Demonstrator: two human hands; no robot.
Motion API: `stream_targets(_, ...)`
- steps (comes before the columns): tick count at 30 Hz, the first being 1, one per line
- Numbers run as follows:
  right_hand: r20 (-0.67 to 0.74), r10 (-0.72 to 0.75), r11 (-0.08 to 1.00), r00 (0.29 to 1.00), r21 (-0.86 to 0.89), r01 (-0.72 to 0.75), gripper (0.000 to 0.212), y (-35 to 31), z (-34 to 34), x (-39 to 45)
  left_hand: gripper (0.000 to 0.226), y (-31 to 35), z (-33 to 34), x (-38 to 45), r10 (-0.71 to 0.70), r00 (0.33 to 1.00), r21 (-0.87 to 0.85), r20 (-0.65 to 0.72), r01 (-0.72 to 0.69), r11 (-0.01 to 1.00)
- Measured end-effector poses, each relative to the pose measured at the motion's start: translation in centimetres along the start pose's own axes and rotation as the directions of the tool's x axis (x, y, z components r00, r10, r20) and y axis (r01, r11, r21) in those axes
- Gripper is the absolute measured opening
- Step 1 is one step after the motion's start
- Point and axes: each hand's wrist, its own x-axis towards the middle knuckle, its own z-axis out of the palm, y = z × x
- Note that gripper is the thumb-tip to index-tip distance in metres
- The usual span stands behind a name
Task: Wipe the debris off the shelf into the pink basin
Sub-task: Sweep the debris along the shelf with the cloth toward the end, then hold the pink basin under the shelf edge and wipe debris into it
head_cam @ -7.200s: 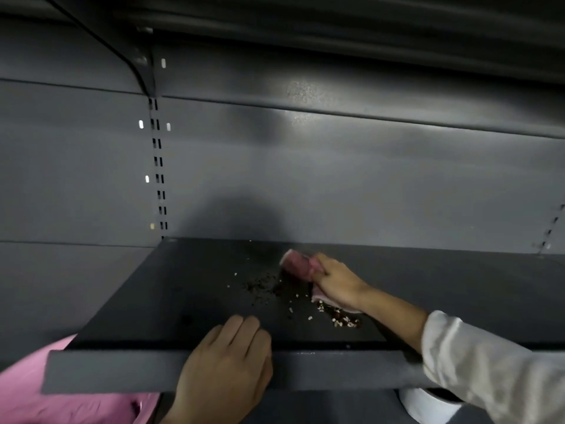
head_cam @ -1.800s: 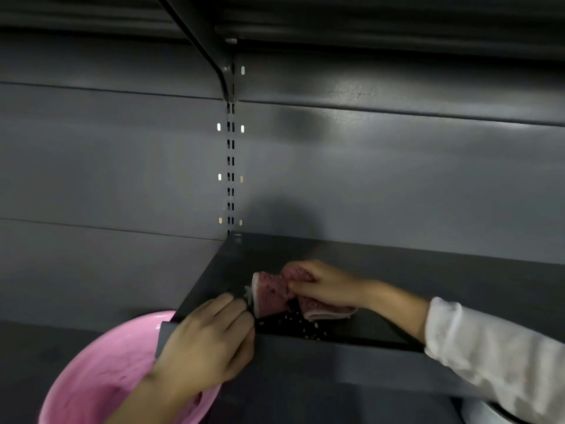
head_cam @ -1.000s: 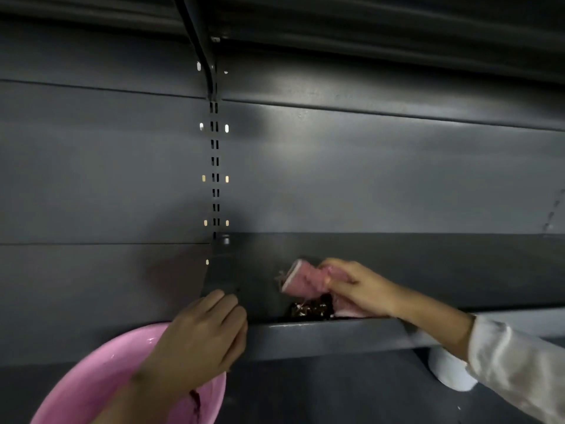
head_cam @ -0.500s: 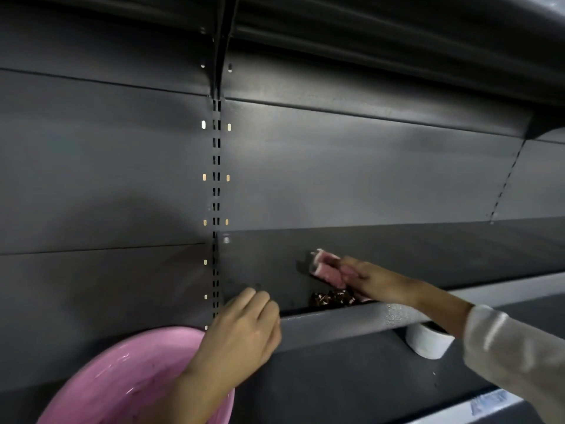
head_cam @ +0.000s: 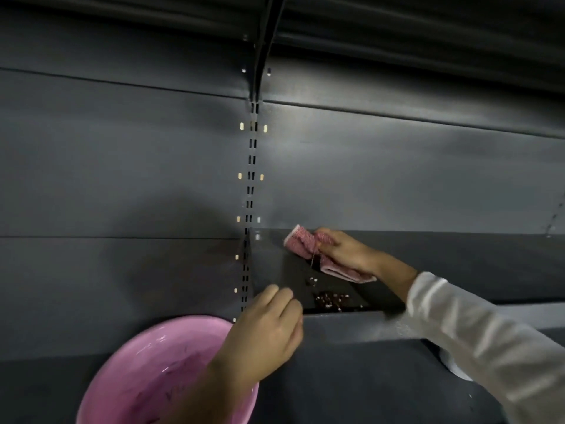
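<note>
I had only the one head view. It looked forward and slightly down from close in at the dark shelf [head_cam: 458, 258], facing the grey back panel [head_cam: 367, 179]. The slotted upright [head_cam: 250, 185] ran toward 12 o'clock, the pink basin [head_cam: 153, 371] sat at 7 o'clock, and the white sleeve [head_cam: 489, 347] entered from 4 o'clock.

Cloth [head_cam: 308, 246] lifted back toward rear wall — debris [head_cam: 331, 299] now piled at shelf [head_cam: 458, 261] front lip, uncovered.
</note>
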Motion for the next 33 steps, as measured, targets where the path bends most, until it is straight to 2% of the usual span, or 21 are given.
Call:
stream_targets(4,0.100,-0.017,0.997,0.995,-0.071,0.025,0.021,-0.6,2.4,2.3,0.025,0.1,-0.2,0.1,-0.060,0.998,-0.062,0.021,0.061,0.996)
stream_targets(7,0.201,-0.068,0.997,0.977,-0.007,0.071,0.024,-0.6,2.8,1.5,0.024,0.2,-0.4,0.2,-0.077,0.996,-0.085,0.037,0.080,0.993)
stream_targets(10,0.282,-0.086,0.995,0.956,0.073,0.068,0.037,-0.3,2.1,-0.3,0.019,0.4,-0.4,-0.5,-0.169,0.986,-0.273,-0.004,0.162,0.948)
stream_targets(12,0.309,-0.113,0.993,0.944,0.050,0.102,0.036,-0.4,1.6,-1.1,0.023,0.2,-0.3,-2.1,-0.283,0.956,-0.377,-0.080,0.234,0.896)
stream_targets(15,0.190,-0.165,0.986,0.968,0.028,0.163,0.028,-0.2,0.1,-1.4,0.027,-1.5,-0.1,-6.3,-0.444,0.887,-0.348,-0.123,0.380,0.857)
stream_targets(17,0.080,-0.178,0.984,0.981,0.007,0.178,0.023,0.6,-1.5,-2.0,0.035,-3.7,0.3,-10.0,-0.562,0.826,-0.221,-0.038,0.542,0.811)
stream_targets(18,0.042,-0.170,0.985,0.985,-0.021,0.171,0.020,1.2,-2.3,-2.5,0.038,-4.9,0.7,-12.1,-0.652,0.757,-0.135,0.023,0.649,0.749)
stream_targets(19,0.010,-0.155,0.987,0.988,-0.050,0.155,0.018,2.0,-3.0,-3.0,0.038,-6.1,1.1,-14.2,-0.755,0.650,-0.037,0.093,0.760,0.649)
stream_targets(20,-0.020,-0.138,0.988,0.990,-0.075,0.136,0.017,2.8,-3.6,-3.5,0.036,-7.1,1.5,-16.4,-0.853,0.497,0.066,0.158,0.857,0.512)
stream_targets(22,-0.058,-0.100,0.987,0.993,-0.128,0.092,0.014,4.4,-4.2,-4.4,0.048,-8.7,1.7,-21.1,-0.963,0.125,0.258,0.239,0.948,0.187)
stream_targets(24,-0.029,-0.058,0.983,0.998,-0.175,0.052,0.017,5.3,-4.1,-5.1,0.071,-9.7,1.5,-25.0,-0.948,-0.186,0.381,0.257,0.921,-0.078)
stream_targets(25,0.001,-0.041,0.981,0.999,-0.191,0.040,0.020,5.5,-3.9,-5.4,0.077,-10.0,1.5,-26.6,-0.914,-0.301,0.407,0.271,0.897,-0.175)
stream_targets(26,0.028,-0.028,0.978,0.999,-0.208,0.033,0.022,5.6,-3.6,-5.6,0.077,-10.3,1.7,-27.7,-0.868,-0.386,0.382,0.311,0.887,-0.258)
stream_targets(28,0.041,-0.014,0.971,0.999,-0.236,0.023,0.027,5.6,-3.2,-5.7,0.057,-10.4,2.5,-28.8,-0.751,-0.481,0.200,0.453,0.876,-0.440)
stream_targets(29,0.035,-0.008,0.971,0.999,-0.240,0.016,0.029,5.6,-3.1,-5.7,0.043,-10.3,2.9,-29.0,-0.692,-0.515,0.126,0.505,0.838,-0.531)
stream_targets(30,0.028,-0.003,0.970,1.000,-0.241,0.010,0.030,5.5,-3.1,-5.7,0.033,-10.0,3.2,-29.1,-0.667,-0.531,0.083,0.523,0.810,-0.580)
stream_targets(33,0.017,0.011,0.970,1.000,-0.243,-0.007,0.031,5.4,-3.0,-5.8,0.029,-9.8,4.0,-29.4,-0.742,-0.519,0.063,0.424,0.834,-0.548)
